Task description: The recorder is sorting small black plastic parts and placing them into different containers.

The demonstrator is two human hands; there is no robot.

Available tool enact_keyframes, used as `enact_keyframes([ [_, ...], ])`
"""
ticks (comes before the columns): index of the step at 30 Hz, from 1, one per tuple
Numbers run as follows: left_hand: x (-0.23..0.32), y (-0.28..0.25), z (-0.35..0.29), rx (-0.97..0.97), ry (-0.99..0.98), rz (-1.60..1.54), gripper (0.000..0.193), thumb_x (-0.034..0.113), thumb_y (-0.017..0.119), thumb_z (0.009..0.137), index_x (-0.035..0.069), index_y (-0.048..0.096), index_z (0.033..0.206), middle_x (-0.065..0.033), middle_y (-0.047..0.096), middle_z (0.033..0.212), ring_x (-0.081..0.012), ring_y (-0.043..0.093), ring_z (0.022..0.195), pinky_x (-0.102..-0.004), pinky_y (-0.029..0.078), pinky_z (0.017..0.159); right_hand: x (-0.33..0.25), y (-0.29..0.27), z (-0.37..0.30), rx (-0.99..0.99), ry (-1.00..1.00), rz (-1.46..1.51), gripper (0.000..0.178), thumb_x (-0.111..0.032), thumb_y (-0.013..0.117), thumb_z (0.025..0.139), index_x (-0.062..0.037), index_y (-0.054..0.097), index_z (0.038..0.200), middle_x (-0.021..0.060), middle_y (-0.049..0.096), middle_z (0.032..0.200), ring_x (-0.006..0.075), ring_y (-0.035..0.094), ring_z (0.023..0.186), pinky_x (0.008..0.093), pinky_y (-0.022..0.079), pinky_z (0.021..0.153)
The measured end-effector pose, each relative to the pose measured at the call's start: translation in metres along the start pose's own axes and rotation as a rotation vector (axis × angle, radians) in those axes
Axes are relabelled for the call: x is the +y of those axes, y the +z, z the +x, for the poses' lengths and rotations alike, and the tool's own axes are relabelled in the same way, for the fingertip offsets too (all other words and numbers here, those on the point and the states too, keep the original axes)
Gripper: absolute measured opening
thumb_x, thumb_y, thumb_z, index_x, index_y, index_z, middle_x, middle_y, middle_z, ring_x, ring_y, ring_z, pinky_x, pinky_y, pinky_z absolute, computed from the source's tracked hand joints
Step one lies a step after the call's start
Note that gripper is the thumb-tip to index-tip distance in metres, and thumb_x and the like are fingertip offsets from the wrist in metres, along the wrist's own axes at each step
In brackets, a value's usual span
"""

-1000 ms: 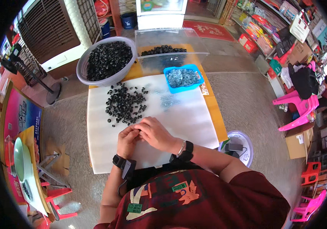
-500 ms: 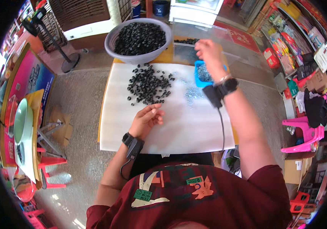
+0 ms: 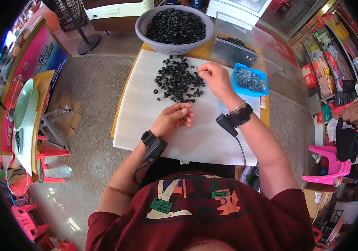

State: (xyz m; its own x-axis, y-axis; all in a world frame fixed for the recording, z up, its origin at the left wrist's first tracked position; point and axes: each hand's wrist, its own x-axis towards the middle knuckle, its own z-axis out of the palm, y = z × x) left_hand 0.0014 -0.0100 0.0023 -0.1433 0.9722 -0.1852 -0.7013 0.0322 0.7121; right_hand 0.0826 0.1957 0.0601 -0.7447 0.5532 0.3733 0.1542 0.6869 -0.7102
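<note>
A loose pile of small round black pieces (image 3: 174,79) lies on a white sheet (image 3: 145,121) over the table. At the pile's near edge is my left hand (image 3: 174,119), its fingers curled and thumb pressed in; whatever it may hold is hidden. My right hand (image 3: 216,78) hovers by the pile's right side, thumb and fingertips pinched together. Anything in that pinch is too small to make out. To its right stands a blue plastic basket (image 3: 238,88) of small silvery bits (image 3: 249,79). More tiny silvery bits lie on the sheet, partly behind my right wrist.
A large grey basin (image 3: 141,31) heaped with black pieces stands at the table's far edge. Beside it, a clear box (image 3: 266,56) holds more black pieces. A side table with a green bowl (image 3: 24,104) is on the left; a pink stool (image 3: 333,165) and stocked shelves are on the right.
My right hand has moved left and nearer, from beyond the blue basket to beside the black pile. The left hand stays by the pile's near edge. The whole view has shifted.
</note>
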Motion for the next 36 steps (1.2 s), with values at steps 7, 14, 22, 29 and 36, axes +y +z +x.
enact_keyframes([
  [7, -0.001, -0.007, 0.000, -0.022, 0.022, 0.000, 0.032, 0.012, 0.049, 0.096, -0.003, 0.049, 0.124, -0.0101, 0.061, 0.101, -0.0155, 0.061, 0.083, -0.0289, 0.051, 0.077, -0.003, 0.068, 0.034, -0.059, -0.380, -0.251, 0.017, -0.005, 0.059, 0.077, -0.0045, 0.068, 0.092, 0.0131, 0.063, 0.089, 0.0316, 0.058, 0.090, 0.0401, 0.047, 0.081],
  [14, -0.002, -0.006, -0.001, -0.012, 0.021, -0.036, 0.032, 0.013, 0.050, 0.096, -0.002, 0.049, 0.124, -0.0096, 0.062, 0.100, -0.0154, 0.061, 0.082, -0.0287, 0.051, 0.076, 0.005, 0.079, 0.047, -0.187, -0.374, -0.421, 0.016, 0.000, 0.056, 0.074, -0.0056, 0.066, 0.085, 0.0135, 0.062, 0.087, 0.0318, 0.056, 0.087, 0.0401, 0.044, 0.085],
  [22, -0.003, -0.005, -0.002, 0.077, 0.087, -0.153, 0.029, 0.011, 0.049, 0.096, -0.002, 0.050, 0.122, -0.0096, 0.062, 0.099, -0.0158, 0.061, 0.081, -0.0291, 0.052, 0.073, -0.028, 0.040, -0.008, -0.197, -0.023, 0.109, 0.013, -0.003, 0.062, 0.078, 0.0004, 0.062, 0.090, 0.0112, 0.061, 0.083, 0.0223, 0.061, 0.075, 0.0326, 0.050, 0.069],
  [29, -0.009, -0.009, 0.007, 0.094, 0.194, -0.227, 0.017, 0.014, 0.050, 0.096, 0.002, 0.056, 0.108, -0.0069, 0.063, 0.097, -0.0151, 0.061, 0.084, -0.0289, 0.052, 0.075, -0.047, 0.042, -0.074, -0.087, -0.003, 0.196, 0.022, 0.001, 0.057, 0.080, -0.0019, 0.062, 0.101, 0.0092, 0.058, 0.094, 0.0198, 0.061, 0.076, 0.0299, 0.051, 0.067],
  [36, -0.013, -0.005, 0.006, 0.127, 0.171, -0.121, 0.017, 0.012, 0.054, 0.095, -0.001, 0.059, 0.105, -0.0063, 0.063, 0.092, -0.0138, 0.061, 0.080, -0.0274, 0.052, 0.072, -0.061, 0.035, -0.092, -0.067, 0.062, 0.236, 0.024, 0.003, 0.054, 0.081, -0.0031, 0.062, 0.103, 0.0122, 0.056, 0.098, 0.0255, 0.061, 0.075, 0.0332, 0.052, 0.066],
])
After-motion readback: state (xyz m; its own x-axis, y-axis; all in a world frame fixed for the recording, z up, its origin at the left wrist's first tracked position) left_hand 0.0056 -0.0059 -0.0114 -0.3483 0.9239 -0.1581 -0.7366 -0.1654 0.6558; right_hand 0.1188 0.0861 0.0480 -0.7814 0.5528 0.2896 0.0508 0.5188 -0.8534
